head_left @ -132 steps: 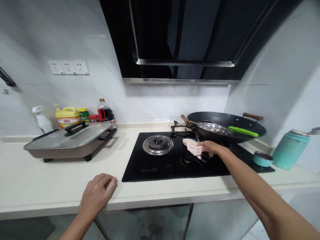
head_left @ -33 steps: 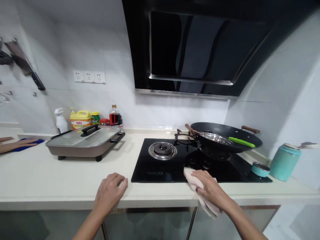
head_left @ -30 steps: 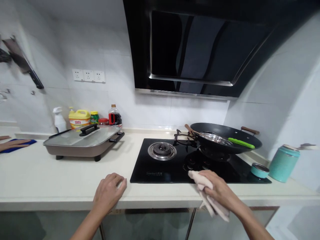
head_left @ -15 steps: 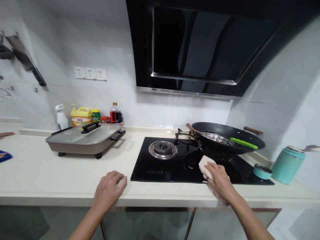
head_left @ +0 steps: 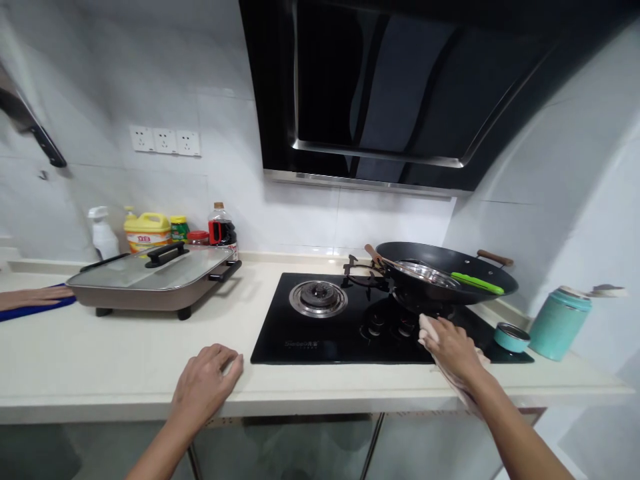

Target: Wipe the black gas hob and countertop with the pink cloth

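Note:
My right hand [head_left: 453,347] presses a pale cloth [head_left: 429,329] onto the black glass gas stove [head_left: 300,337], just right of the control knobs [head_left: 406,325]. Part of the cloth trails under my wrist to the counter's front edge. My left hand [head_left: 206,380] rests on the white countertop [head_left: 125,360], left of the stove, its fingers loosely bent, thumb apart and nothing held. Behind my right hand a black wok [head_left: 430,287] sits over the right burner, holding a steel piece [head_left: 425,273] and a green-handled utensil [head_left: 477,283].
A lidded electric pan [head_left: 150,280] stands at left, before bottles and a yellow jug [head_left: 147,230]. Another person's hand [head_left: 40,297] lies on a blue cloth [head_left: 37,310]. A teal flask [head_left: 560,323] and cup [head_left: 511,337] stand right. The range hood [head_left: 370,87] hangs overhead.
My right hand has slid the cloth rightward across the stove, uncovering a second knob. The other person's hand has come further into view at left. My left hand stays on the counter.

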`<action>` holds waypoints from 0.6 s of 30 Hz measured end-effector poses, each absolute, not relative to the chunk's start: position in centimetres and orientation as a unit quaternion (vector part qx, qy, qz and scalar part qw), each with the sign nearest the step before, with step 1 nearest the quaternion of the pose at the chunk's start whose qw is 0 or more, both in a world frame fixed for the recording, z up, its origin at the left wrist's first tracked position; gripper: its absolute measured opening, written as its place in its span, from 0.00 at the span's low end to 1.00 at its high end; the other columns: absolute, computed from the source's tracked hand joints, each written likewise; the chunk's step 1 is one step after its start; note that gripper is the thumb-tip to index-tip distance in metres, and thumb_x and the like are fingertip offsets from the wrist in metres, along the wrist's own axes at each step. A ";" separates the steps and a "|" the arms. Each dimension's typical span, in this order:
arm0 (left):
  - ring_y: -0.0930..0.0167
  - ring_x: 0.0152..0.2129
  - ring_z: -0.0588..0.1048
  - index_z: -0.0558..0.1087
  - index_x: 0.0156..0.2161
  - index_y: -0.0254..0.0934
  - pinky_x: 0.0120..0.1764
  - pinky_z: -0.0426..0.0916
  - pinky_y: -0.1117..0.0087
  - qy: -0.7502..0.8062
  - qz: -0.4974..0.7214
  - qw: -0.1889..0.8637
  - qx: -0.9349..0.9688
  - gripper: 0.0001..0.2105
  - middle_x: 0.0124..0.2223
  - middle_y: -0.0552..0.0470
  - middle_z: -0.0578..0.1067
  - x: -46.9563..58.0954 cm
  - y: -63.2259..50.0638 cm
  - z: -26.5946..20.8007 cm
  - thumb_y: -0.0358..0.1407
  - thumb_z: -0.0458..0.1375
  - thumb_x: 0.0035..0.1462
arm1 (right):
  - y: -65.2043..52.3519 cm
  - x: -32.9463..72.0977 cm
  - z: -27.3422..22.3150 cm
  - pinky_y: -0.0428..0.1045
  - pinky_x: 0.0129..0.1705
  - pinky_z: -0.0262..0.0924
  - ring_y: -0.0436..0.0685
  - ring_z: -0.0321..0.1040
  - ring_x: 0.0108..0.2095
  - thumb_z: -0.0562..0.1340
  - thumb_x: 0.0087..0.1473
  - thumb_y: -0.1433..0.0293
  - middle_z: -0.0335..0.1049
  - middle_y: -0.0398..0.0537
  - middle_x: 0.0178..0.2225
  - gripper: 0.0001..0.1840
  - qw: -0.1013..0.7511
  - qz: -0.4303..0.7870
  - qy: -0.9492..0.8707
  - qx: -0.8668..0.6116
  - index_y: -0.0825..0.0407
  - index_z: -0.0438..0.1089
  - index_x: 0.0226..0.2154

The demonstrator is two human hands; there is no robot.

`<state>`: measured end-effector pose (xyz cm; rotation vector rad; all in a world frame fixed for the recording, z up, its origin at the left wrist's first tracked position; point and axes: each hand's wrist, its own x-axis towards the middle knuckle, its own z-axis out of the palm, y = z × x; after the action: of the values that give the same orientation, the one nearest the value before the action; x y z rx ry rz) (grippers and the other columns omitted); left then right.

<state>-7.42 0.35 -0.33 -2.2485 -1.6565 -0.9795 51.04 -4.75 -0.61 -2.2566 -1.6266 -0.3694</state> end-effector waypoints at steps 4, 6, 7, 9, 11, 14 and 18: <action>0.61 0.40 0.76 0.77 0.32 0.42 0.44 0.66 0.61 -0.562 -0.330 0.085 -0.753 0.17 0.38 0.49 0.80 -7.4 0.3 -0.3 0.46 0.50 0.63 | -3.0 50.4 -0.4 0.79 0.62 0.47 0.79 0.49 0.68 0.58 0.59 0.56 0.53 0.50 0.72 0.35 0.150 -0.104 -0.611 -0.771 0.39 0.61 0.68; 0.61 0.40 0.76 0.77 0.32 0.42 0.43 0.66 0.62 -0.562 -0.332 0.082 -0.753 0.17 0.38 0.49 0.80 -7.4 0.3 -0.3 0.46 0.50 0.63 | -2.4 50.2 0.2 0.75 0.67 0.42 0.73 0.45 0.71 0.58 0.59 0.58 0.51 0.48 0.72 0.36 0.159 -0.066 -0.659 -0.732 0.39 0.57 0.70; 0.62 0.40 0.76 0.77 0.32 0.42 0.43 0.66 0.62 -0.561 -0.333 0.081 -0.753 0.17 0.38 0.49 0.80 -7.4 0.4 -0.3 0.46 0.50 0.63 | -2.1 50.1 0.5 0.71 0.69 0.42 0.69 0.47 0.71 0.57 0.60 0.59 0.54 0.48 0.72 0.36 0.164 -0.044 -0.679 -0.714 0.40 0.57 0.70; 0.62 0.39 0.76 0.77 0.32 0.42 0.43 0.66 0.63 -0.559 -0.334 0.084 -0.754 0.17 0.38 0.49 0.80 -7.5 0.4 -0.4 0.46 0.50 0.63 | -1.4 50.0 0.9 0.64 0.69 0.47 0.64 0.55 0.68 0.55 0.61 0.60 0.62 0.49 0.68 0.33 0.173 -0.012 -0.695 -0.697 0.43 0.61 0.68; 0.62 0.39 0.76 0.76 0.32 0.42 0.43 0.66 0.63 -0.559 -0.335 0.086 -0.753 0.17 0.38 0.49 0.80 -7.5 0.4 -0.4 0.46 0.50 0.63 | -0.9 49.9 1.1 0.60 0.67 0.52 0.63 0.62 0.64 0.56 0.60 0.62 0.68 0.50 0.63 0.30 0.178 -0.008 -0.691 -0.701 0.44 0.67 0.64; 0.62 0.40 0.76 0.77 0.32 0.42 0.43 0.66 0.63 -0.565 -0.334 0.085 -0.750 0.17 0.38 0.49 0.80 -7.4 0.3 -0.4 0.46 0.50 0.63 | -0.7 49.7 0.9 0.57 0.63 0.58 0.63 0.67 0.60 0.58 0.59 0.63 0.72 0.50 0.59 0.27 0.192 -0.009 -0.684 -0.704 0.44 0.70 0.61; 0.61 0.41 0.76 0.78 0.33 0.42 0.43 0.66 0.62 -0.570 -0.329 0.080 -0.749 0.17 0.39 0.48 0.81 -7.3 0.2 -0.3 0.46 0.50 0.63 | -1.1 49.5 0.7 0.56 0.60 0.59 0.63 0.68 0.58 0.58 0.61 0.61 0.73 0.51 0.57 0.24 0.209 -0.022 -0.671 -0.711 0.44 0.71 0.58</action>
<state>-7.28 0.23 -0.32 -2.2401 -1.7033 -0.9828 49.46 -1.08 0.65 -1.9784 -1.8649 -0.0618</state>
